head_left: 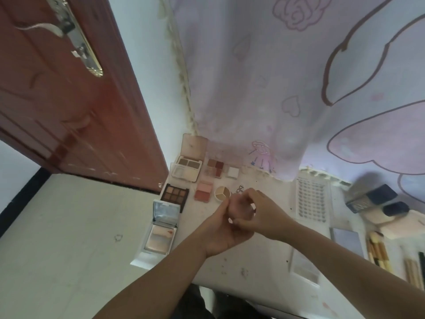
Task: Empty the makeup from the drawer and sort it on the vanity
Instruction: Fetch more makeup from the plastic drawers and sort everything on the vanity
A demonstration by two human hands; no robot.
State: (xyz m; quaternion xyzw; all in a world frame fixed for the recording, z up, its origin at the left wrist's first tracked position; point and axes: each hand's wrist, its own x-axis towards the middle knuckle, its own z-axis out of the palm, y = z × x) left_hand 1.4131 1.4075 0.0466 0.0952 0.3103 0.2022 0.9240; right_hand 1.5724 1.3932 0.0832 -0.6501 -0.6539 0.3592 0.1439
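Observation:
My left hand (220,233) and my right hand (262,212) meet above the middle of the white vanity (264,263). Their fingers curl round a small pale item (231,221) that is almost wholly hidden between them. Open palettes lie in rows at the vanity's left end: a mirrored powder compact (163,229), a dark nine-pan eyeshadow palette (175,195), a pink blush palette (203,192), a round three-colour pot (222,193), a beige-lidded palette (189,168) and a red-brown palette (215,168). No drawer is in view.
A false-lash tray (311,199) lies right of my hands. Dark blue boxes (372,196), a pink puff (391,224) and several brushes (377,252) fill the right end. A patterned curtain (276,88) hangs behind; a red door (69,100) stands left.

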